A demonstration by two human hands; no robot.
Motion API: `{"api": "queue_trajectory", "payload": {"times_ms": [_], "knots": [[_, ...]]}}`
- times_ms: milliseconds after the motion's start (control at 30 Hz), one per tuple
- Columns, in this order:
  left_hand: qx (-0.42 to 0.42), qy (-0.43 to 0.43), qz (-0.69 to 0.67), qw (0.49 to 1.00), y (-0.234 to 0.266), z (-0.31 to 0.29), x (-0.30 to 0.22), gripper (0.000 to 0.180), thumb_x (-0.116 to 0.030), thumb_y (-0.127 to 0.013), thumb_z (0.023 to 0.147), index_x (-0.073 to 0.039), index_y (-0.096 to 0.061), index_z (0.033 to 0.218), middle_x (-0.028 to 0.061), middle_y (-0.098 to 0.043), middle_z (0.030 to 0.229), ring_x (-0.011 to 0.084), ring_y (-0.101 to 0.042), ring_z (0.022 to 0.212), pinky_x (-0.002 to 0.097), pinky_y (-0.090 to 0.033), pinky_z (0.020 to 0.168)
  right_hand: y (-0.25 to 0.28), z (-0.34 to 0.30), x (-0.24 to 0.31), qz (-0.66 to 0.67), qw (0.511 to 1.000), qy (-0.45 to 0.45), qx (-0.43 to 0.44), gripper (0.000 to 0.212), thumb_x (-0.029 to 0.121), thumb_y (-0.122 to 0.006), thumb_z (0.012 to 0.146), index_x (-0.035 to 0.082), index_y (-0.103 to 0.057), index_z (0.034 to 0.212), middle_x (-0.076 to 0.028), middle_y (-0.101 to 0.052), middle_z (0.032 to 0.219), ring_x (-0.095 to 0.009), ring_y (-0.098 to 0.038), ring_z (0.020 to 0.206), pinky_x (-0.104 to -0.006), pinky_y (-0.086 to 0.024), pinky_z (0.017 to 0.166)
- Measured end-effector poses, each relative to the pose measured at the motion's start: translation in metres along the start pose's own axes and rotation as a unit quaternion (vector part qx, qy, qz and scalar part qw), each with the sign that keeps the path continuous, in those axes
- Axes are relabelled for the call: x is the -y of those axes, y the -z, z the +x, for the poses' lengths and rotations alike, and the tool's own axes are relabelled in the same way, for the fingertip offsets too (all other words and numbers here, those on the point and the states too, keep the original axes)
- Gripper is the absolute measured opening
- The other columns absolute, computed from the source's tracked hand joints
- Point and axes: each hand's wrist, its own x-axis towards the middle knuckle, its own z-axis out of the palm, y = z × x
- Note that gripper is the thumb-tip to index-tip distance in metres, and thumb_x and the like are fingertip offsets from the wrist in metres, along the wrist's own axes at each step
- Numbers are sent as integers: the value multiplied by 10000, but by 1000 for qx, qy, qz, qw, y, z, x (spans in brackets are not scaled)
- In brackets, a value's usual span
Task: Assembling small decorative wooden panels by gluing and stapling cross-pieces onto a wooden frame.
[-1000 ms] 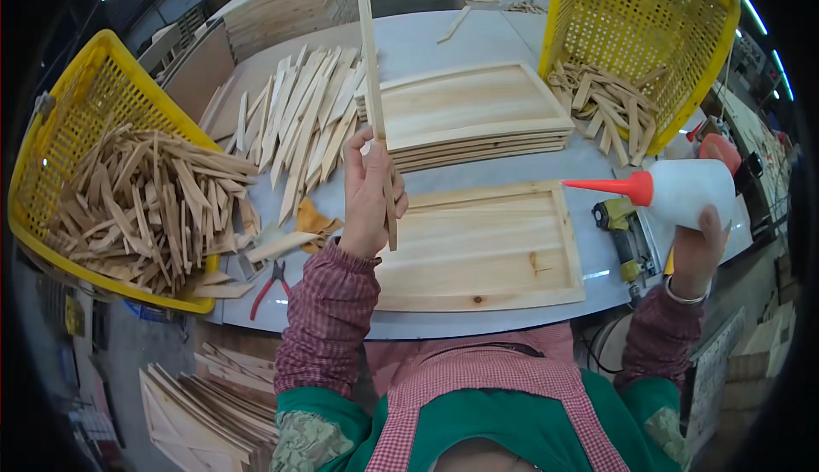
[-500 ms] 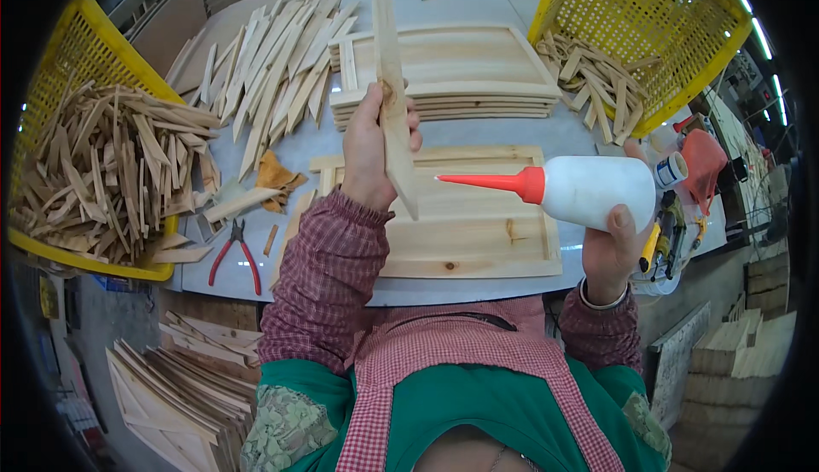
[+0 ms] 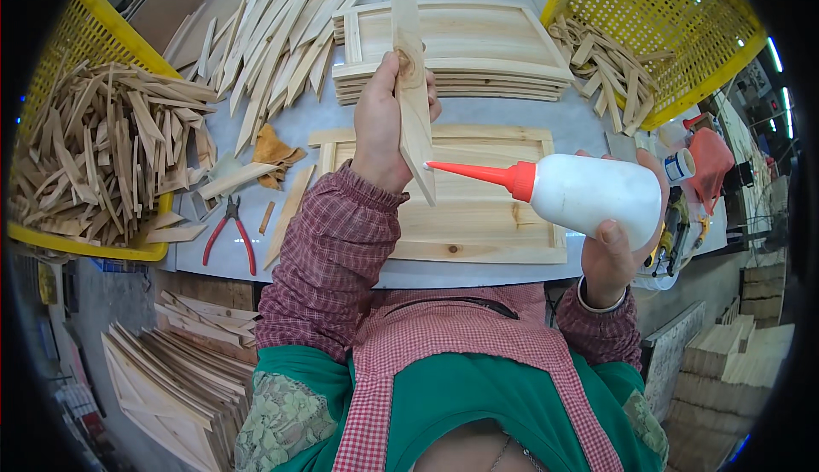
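My left hand (image 3: 381, 125) grips a long wooden strip (image 3: 411, 71) with an angled lower end and a knot midway, held upright above the table. In my right hand (image 3: 616, 254) lies a white squeeze bottle (image 3: 597, 195) with a red cap and a long red nozzle (image 3: 473, 173). The nozzle points left, and its tip, with a little white on it, is at the strip's edge near the angled end. Below both hands a framed wooden panel (image 3: 478, 224) rests flat on the table, partly hidden by the strip, bottle and left arm.
Behind lies a stack of framed panels (image 3: 461, 41), with loose strips (image 3: 277, 41) left of it. Yellow baskets of wood pieces stand left (image 3: 90, 246) and right (image 3: 657, 37). Red-handled pliers (image 3: 230, 233) and an orange-brown cloth (image 3: 277, 154) lie left of the panel.
The nozzle tip has come from just beside the strip to its edge. The strip has shifted slightly right, and the view has moved a little.
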Motion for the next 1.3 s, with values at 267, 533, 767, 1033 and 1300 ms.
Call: {"api": "queue_trajectory", "payload": {"times_ms": [267, 533, 767, 1033, 1300], "knots": [[45, 19, -33, 998, -2, -5, 3, 284, -322, -390, 989, -65, -510, 1012, 43, -548, 754, 122, -486, 608, 264, -410, 546, -3, 4, 3, -17, 999, 39, 18, 820, 206, -782, 723, -11, -277, 1332, -205, -531, 1155, -362, -561, 1092, -468, -461, 940], [19, 87, -30, 996, -13, -23, 10, 352, -337, -360, 997, -46, -491, 1145, 43, -525, 768, 115, -458, 595, 233, -389, 497, -7, 22, 5, -55, 994, 88, 16, 742, 148, -768, 744, 14, -304, 1307, -183, -526, 1148, -325, -568, 1080, -434, -476, 920], [112, 76, -11, 991, -8, -31, 14, 318, -365, -384, 987, -72, -507, 969, 41, -538, 773, 124, -472, 594, 258, -389, 507, -1, 44, -1, -133, 980, 147, -18, 655, 141, -774, 747, 19, -387, 1260, -99, -514, 1104, -181, -552, 987, -304, -467, 859], [153, 105, -5, 983, -8, -45, 11, 426, -372, -336, 999, -21, -482, 1193, 28, -524, 778, 101, -455, 592, 228, -374, 506, 5, 74, -2, -138, 977, 154, -47, 583, 77, -720, 783, 46, -407, 1274, -82, -508, 1114, -178, -535, 1012, -320, -459, 890], [157, 114, 63, 979, -6, -57, 14, 513, -392, -307, 1001, -10, -379, 1336, 16, -493, 773, 88, -428, 582, 197, -334, 454, 14, 116, -2, -145, 966, 199, -79, 544, 101, -742, 774, 51, -448, 1228, -65, -527, 1076, -159, -542, 976, -300, -468, 863]]}}
